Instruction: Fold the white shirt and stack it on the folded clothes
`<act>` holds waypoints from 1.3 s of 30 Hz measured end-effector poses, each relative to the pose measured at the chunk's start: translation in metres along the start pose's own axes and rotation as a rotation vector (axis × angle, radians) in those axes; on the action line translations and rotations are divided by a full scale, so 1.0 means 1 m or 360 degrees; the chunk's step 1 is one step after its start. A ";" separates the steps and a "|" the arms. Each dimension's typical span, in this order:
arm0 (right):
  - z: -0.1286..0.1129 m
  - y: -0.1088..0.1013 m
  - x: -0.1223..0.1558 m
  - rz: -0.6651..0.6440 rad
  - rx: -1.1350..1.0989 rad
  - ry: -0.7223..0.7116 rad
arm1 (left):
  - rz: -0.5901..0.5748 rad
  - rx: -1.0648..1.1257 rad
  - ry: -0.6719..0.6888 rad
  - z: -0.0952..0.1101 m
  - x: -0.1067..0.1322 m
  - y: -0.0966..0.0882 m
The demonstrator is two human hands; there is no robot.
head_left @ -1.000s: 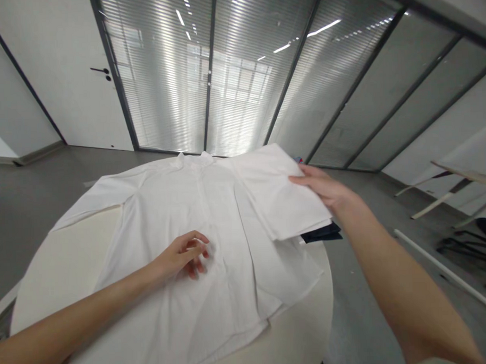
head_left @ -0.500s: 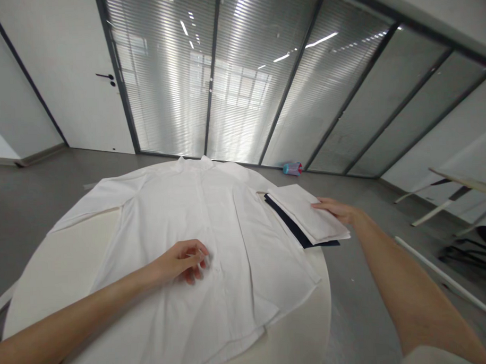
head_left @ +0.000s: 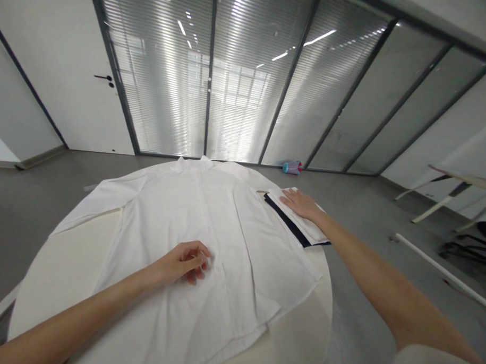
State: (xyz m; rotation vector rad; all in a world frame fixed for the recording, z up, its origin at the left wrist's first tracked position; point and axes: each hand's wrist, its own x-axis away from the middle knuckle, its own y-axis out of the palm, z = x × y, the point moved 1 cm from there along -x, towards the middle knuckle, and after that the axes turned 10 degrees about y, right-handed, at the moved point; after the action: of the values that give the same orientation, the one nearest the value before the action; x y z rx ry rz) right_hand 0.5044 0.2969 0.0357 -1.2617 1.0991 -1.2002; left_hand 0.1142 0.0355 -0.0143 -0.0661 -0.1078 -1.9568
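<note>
A white long button-front shirt (head_left: 176, 216) lies spread out on a round table (head_left: 70, 270), its collar at the far edge. Over its lower middle hovers or rests my left hand (head_left: 190, 262), fingers loosely curled and apart, holding nothing. At the table's right edge, a folded white garment (head_left: 279, 204) lies on top of a folded dark garment (head_left: 286, 225), of which only an edge shows. My right hand (head_left: 301, 204) lies flat on the white folded garment with its fingers stretched out. Part of that stack is hidden beneath my hand and forearm.
Behind the table stand a glass partition with blinds (head_left: 240, 97) and a white door (head_left: 72, 76). A blue and pink bucket-like object (head_left: 292, 168) lies on the floor. At right are another table (head_left: 466, 177) and a black chair base (head_left: 472, 248).
My right hand has moved left from the outer edge of the folded white garment to lie flat on top of it. The garment's right edge has drawn inward. My left hand has barely moved.
</note>
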 end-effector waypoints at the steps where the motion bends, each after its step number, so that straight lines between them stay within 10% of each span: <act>1: -0.001 0.004 0.002 0.0024 0.0032 0.0006 | -0.0006 -0.0004 0.0006 0.000 0.000 0.000; 16: -0.001 -0.012 0.021 0.0059 -0.0324 -0.0030 | -0.0053 -0.0079 0.0027 0.001 0.001 -0.002; 22: -0.039 -0.046 0.048 0.0633 -0.0539 -0.0245 | -0.0122 -0.0140 0.0062 0.002 0.003 -0.008; 29: -0.132 -0.017 0.068 0.0384 -0.0443 -0.0812 | 0.0457 -0.1484 0.0471 0.034 -0.010 -0.106; 34: -0.178 0.023 0.043 0.0186 -0.0387 -0.0928 | 0.0815 -0.2290 0.0222 0.015 -0.011 -0.186; 39: -0.192 0.056 0.027 0.0097 -0.0229 -0.0766 | 0.0795 -0.2295 -0.0178 -0.012 0.001 -0.227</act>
State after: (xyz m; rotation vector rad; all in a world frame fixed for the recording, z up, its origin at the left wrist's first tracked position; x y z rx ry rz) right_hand 0.3176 0.2507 -0.0245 -1.5167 0.8669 -0.7241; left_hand -0.0961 0.1189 -0.0359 -1.0236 1.1421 -1.1757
